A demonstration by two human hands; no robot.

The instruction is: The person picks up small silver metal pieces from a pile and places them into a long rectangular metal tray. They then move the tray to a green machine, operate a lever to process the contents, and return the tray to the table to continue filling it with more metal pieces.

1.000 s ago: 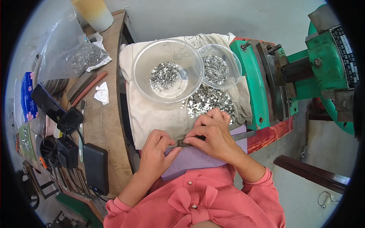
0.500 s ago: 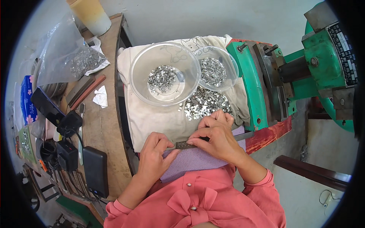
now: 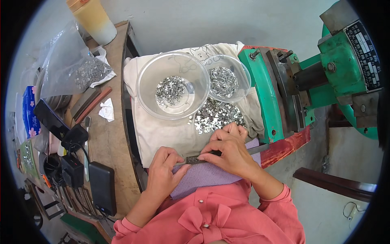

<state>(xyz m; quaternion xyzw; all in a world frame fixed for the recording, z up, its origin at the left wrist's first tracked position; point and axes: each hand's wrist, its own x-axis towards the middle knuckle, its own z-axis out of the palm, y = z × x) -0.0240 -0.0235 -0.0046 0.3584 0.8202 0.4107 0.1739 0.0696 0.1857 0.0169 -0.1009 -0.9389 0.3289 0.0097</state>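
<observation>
A narrow dark metal bar with small slots (image 3: 192, 160) lies crosswise before me, over a purple checked cloth (image 3: 211, 175). My left hand (image 3: 165, 171) pinches its left end between thumb and fingers. From the right, my right hand (image 3: 228, 152) presses thumb and fingertips on the bar; any tiny part under them is hidden. The bar's plain grey end (image 3: 258, 149) sticks out beyond the right hand. Just past my fingers lies a heap of small shiny metal pieces (image 3: 215, 117). Behind it stand a large clear tub (image 3: 147, 103) and a smaller one (image 3: 246, 79), both holding small metal parts.
A green machine press (image 3: 264, 101) stands on a red base (image 3: 286, 147) at the right. The wooden table (image 3: 106, 150) at left carries a black power bank (image 3: 102, 188), a phone (image 3: 49, 118), a plastic bag of parts (image 3: 61, 61) and files. Beige cloth (image 3: 156, 136) lies under the tubs.
The view has shifted slightly, so the tubs and press sit a little lower and further left. Both hands stay on the bar, with the right thumb slightly further left in the picture.
</observation>
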